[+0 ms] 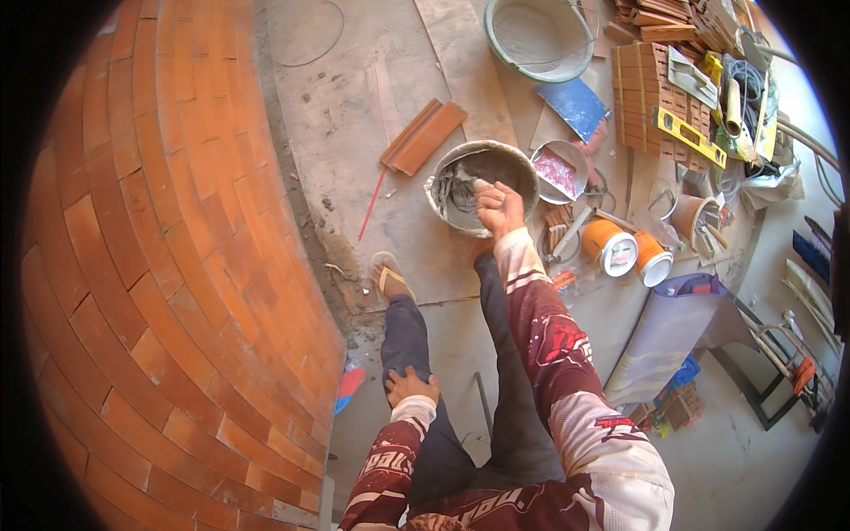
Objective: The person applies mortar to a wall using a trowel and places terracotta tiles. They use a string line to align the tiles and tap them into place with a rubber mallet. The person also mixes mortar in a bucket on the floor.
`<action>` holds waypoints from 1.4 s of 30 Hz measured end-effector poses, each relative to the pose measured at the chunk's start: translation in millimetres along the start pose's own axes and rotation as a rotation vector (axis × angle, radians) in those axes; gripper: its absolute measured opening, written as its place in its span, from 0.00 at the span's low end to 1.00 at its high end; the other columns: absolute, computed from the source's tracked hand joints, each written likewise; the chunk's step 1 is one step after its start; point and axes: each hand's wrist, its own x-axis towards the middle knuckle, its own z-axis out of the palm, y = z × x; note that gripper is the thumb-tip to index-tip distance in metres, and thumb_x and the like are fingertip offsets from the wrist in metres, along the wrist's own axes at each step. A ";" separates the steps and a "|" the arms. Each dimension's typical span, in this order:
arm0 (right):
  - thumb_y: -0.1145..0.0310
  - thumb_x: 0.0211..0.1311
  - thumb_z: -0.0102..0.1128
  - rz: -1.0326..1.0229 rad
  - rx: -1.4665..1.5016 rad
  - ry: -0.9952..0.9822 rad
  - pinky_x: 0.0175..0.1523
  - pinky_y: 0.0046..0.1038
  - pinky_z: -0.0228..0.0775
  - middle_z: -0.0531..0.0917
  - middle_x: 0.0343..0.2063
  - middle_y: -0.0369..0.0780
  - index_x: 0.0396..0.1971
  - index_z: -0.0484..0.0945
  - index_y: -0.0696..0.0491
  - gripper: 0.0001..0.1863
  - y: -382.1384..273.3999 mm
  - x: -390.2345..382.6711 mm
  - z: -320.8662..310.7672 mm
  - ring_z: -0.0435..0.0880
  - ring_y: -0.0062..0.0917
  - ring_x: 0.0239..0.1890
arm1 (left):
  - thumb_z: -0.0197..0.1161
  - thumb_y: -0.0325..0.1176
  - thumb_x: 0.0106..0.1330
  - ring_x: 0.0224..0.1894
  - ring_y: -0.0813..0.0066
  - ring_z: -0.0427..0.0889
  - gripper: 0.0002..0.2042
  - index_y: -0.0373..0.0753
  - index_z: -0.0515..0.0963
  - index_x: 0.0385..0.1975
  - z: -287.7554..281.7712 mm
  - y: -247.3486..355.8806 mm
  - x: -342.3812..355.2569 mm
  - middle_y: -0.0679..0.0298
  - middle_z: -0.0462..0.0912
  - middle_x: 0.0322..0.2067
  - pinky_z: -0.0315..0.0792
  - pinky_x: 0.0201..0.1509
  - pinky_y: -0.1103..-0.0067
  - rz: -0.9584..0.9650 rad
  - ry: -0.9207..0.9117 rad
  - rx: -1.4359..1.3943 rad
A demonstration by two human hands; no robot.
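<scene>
My right hand (pixel 501 209) reaches down over a bucket (pixel 432 205) of wet grey mortar (pixel 498 165). Its fingers are wrapped round the pale handle of a trowel (pixel 481 186), whose blade end is smeared with mortar and hard to make out. The bucket stands on the floor boards, just ahead of my feet. My left hand (pixel 411 387) lies on my left knee with the fingers spread, holding nothing.
An orange brick wall (pixel 186 265) rises along the left. Beyond the bucket lie hollow clay bricks (pixel 423 137) and a larger tub (pixel 540 75). To the right are a dustpan-like scoop (pixel 560 170), orange pails (pixel 609 248), stacked bricks (pixel 642 97) and a yellow level (pixel 691 138).
</scene>
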 end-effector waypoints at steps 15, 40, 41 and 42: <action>0.60 0.61 0.57 -0.734 -2.741 0.758 0.43 0.49 0.74 0.82 0.36 0.54 0.56 0.68 0.56 0.25 29.9 -125.7 -34.0 0.83 0.48 0.38 | 0.65 0.49 0.55 0.57 0.47 0.70 0.26 0.40 0.76 0.50 0.8 -11.6 3.9 0.45 0.68 0.56 0.70 0.58 0.62 -0.025 -0.024 -0.053; 0.56 0.57 0.55 -0.238 -2.932 0.590 0.50 0.44 0.75 0.83 0.40 0.56 0.42 0.79 0.61 0.22 35.3 0.2 61.9 0.84 0.49 0.43 | 0.64 0.51 0.56 0.58 0.48 0.70 0.27 0.41 0.75 0.52 1.4 -12.6 7.8 0.45 0.68 0.57 0.72 0.57 0.62 -0.029 -0.077 -0.052; 0.57 0.57 0.54 -0.367 -2.944 0.650 0.50 0.44 0.75 0.83 0.39 0.55 0.42 0.79 0.60 0.22 52.8 -1.6 51.6 0.84 0.49 0.43 | 0.64 0.51 0.56 0.58 0.48 0.70 0.27 0.41 0.75 0.52 1.1 -13.2 6.2 0.45 0.68 0.57 0.72 0.57 0.62 -0.034 -0.086 -0.055; 0.60 0.57 0.54 -0.394 -3.009 0.596 0.49 0.43 0.76 0.83 0.36 0.55 0.41 0.78 0.60 0.19 70.2 -10.5 38.0 0.84 0.48 0.42 | 0.63 0.51 0.56 0.58 0.49 0.70 0.27 0.41 0.75 0.52 3.5 -14.6 4.8 0.46 0.68 0.57 0.72 0.56 0.62 -0.040 -0.086 -0.053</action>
